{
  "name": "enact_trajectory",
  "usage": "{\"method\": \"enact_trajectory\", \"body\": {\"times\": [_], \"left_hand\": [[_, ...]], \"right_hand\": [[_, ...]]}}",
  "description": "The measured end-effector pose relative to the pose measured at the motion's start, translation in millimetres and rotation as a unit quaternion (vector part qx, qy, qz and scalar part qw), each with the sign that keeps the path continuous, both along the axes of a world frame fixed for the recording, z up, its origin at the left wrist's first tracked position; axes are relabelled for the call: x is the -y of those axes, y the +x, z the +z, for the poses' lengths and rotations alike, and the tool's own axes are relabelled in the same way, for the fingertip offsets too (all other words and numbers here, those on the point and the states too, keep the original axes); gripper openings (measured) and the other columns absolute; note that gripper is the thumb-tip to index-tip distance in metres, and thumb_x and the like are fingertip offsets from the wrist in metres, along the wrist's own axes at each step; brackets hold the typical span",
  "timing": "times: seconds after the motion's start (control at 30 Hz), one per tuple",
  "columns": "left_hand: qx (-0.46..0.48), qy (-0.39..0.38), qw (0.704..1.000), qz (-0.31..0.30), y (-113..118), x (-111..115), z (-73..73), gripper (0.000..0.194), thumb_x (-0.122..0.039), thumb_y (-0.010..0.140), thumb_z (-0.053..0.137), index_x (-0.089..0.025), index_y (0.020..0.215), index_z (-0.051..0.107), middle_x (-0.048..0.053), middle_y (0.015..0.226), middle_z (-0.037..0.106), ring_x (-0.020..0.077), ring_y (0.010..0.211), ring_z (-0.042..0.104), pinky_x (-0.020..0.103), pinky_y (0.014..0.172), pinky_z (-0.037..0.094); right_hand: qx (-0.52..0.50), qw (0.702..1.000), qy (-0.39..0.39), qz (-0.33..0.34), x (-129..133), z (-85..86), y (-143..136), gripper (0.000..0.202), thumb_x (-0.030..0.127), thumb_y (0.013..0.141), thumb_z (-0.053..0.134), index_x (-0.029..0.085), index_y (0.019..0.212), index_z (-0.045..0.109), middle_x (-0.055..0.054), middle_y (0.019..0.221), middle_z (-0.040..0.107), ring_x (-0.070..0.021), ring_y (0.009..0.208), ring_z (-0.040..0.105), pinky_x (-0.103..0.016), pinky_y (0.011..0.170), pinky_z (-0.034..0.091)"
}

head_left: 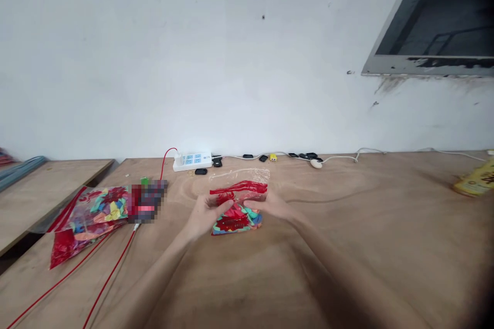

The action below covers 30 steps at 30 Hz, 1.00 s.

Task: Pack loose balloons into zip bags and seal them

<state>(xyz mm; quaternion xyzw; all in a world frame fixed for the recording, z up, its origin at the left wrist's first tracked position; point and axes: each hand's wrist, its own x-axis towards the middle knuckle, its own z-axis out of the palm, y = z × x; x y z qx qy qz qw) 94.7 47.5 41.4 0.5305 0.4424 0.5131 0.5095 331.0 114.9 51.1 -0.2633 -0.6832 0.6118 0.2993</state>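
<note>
A clear plastic bag [235, 222] with red print and a red strip near its top stands on the table in front of me. Colourful pieces, blue, green, orange and pink, fill its lower part; they look like balloons, though I cannot be certain. On its left side my left hand [206, 213] grips the bag, thumb laid across the front. From the right, my right hand [272, 204] holds the other side, its thumb also on the front. The fingers behind the bag are hidden. Above both hands the bag's transparent top edge sticks up.
Similar bags [90, 216] lie at the left beside a blurred-out device [148, 203] with a red cable [110, 277]. A white power strip [193, 160], several small black pieces and a white mouse-like object [316, 163] line the wall. A yellow packet [476, 180] lies far right on the wooden table [366, 226].
</note>
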Motion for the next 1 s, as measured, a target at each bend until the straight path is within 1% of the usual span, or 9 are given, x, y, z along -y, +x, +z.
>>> {"method": "enact_trajectory", "body": {"times": [0.07, 0.13, 0.27, 0.4, 0.5, 0.63, 0.77, 0.87, 1.0], "left_hand": [[0.020, -0.014, 1.000, -0.006, -1, -13, 0.3, 0.045, -0.047, 0.072, 0.095, -0.016, 0.102, 0.084, 0.011, 0.101, 0.084, 0.0321, 0.092, 0.080, 0.041, 0.085, 0.064], [0.041, -0.026, 0.999, -0.003, -2, -28, -2.3, 0.046, -0.045, 0.069, 0.098, -0.015, 0.102, 0.084, 0.011, 0.099, 0.084, 0.0316, 0.090, 0.080, 0.039, 0.083, 0.064], [0.087, -0.066, 0.994, 0.005, -1, -48, -17.9, 0.051, -0.050, 0.075, 0.094, -0.014, 0.108, 0.081, 0.014, 0.105, 0.084, 0.0338, 0.096, 0.081, 0.042, 0.086, 0.065], [0.109, -0.123, 0.986, -0.004, 0, -53, -38.1, 0.059, -0.043, 0.068, 0.100, -0.013, 0.115, 0.079, 0.017, 0.110, 0.083, 0.0369, 0.100, 0.081, 0.045, 0.089, 0.066], [0.119, -0.148, 0.982, -0.005, -1, -55, -45.1, 0.059, -0.041, 0.068, 0.101, -0.014, 0.115, 0.078, 0.016, 0.110, 0.083, 0.0367, 0.099, 0.081, 0.045, 0.088, 0.066], [0.124, -0.166, 0.978, -0.011, -7, -61, -47.0, 0.054, -0.045, 0.073, 0.097, -0.012, 0.111, 0.079, 0.017, 0.108, 0.083, 0.0355, 0.097, 0.081, 0.043, 0.088, 0.065], [0.121, -0.182, 0.976, -0.009, -12, -68, -55.9, 0.048, -0.054, 0.079, 0.091, -0.011, 0.097, 0.081, 0.016, 0.097, 0.084, 0.0337, 0.089, 0.082, 0.040, 0.081, 0.065], [0.124, -0.183, 0.975, -0.018, -14, -71, -64.2, 0.050, -0.059, 0.079, 0.089, -0.011, 0.092, 0.082, 0.016, 0.094, 0.084, 0.0327, 0.087, 0.081, 0.038, 0.081, 0.063], [0.126, -0.184, 0.974, -0.028, -15, -72, -67.7, 0.052, -0.061, 0.079, 0.089, -0.012, 0.096, 0.083, 0.014, 0.094, 0.084, 0.0312, 0.086, 0.081, 0.036, 0.080, 0.062]], "right_hand": [[-0.011, 0.999, -0.023, -0.041, -5, -5.4, -5, 0.053, 0.051, 0.078, 0.089, 0.020, 0.120, 0.077, -0.009, 0.116, 0.081, -0.0310, 0.111, 0.076, -0.049, 0.101, 0.060], [-0.032, 0.995, -0.055, -0.072, -10, -11.8, -11, 0.053, 0.050, 0.076, 0.092, 0.019, 0.117, 0.078, -0.010, 0.112, 0.082, -0.0308, 0.107, 0.077, -0.049, 0.100, 0.060], [-0.084, 0.980, -0.141, -0.112, -20, -28.7, -23, 0.056, 0.051, 0.072, 0.094, 0.017, 0.113, 0.079, -0.012, 0.111, 0.082, -0.0322, 0.103, 0.079, -0.051, 0.102, 0.059], [-0.115, 0.968, -0.188, -0.118, -27, -46.3, -30, 0.066, 0.043, 0.067, 0.099, 0.019, 0.124, 0.075, -0.011, 0.120, 0.081, -0.0339, 0.111, 0.077, -0.052, 0.105, 0.058], [-0.109, 0.966, -0.200, -0.118, -32, -52.0, -28, 0.066, 0.042, 0.067, 0.099, 0.019, 0.125, 0.075, -0.011, 0.119, 0.081, -0.0344, 0.111, 0.077, -0.052, 0.105, 0.057], [-0.074, 0.969, -0.208, -0.108, -39, -58.8, -20, 0.053, 0.048, 0.073, 0.094, 0.016, 0.113, 0.081, -0.013, 0.114, 0.082, -0.0329, 0.107, 0.077, -0.050, 0.104, 0.057], [-0.058, 0.964, -0.230, -0.122, -43, -75.2, -15, 0.045, 0.052, 0.078, 0.091, 0.015, 0.102, 0.083, -0.012, 0.105, 0.084, -0.0295, 0.094, 0.079, -0.045, 0.094, 0.059], [-0.067, 0.960, -0.237, -0.131, -44, -83.3, -14, 0.042, 0.051, 0.077, 0.092, 0.017, 0.100, 0.084, -0.010, 0.101, 0.084, -0.0276, 0.090, 0.078, -0.041, 0.089, 0.059], [-0.069, 0.954, -0.261, -0.129, -45, -83.3, -13, 0.041, 0.053, 0.074, 0.093, 0.018, 0.094, 0.083, -0.008, 0.096, 0.084, -0.0255, 0.085, 0.077, -0.038, 0.085, 0.058]]}}
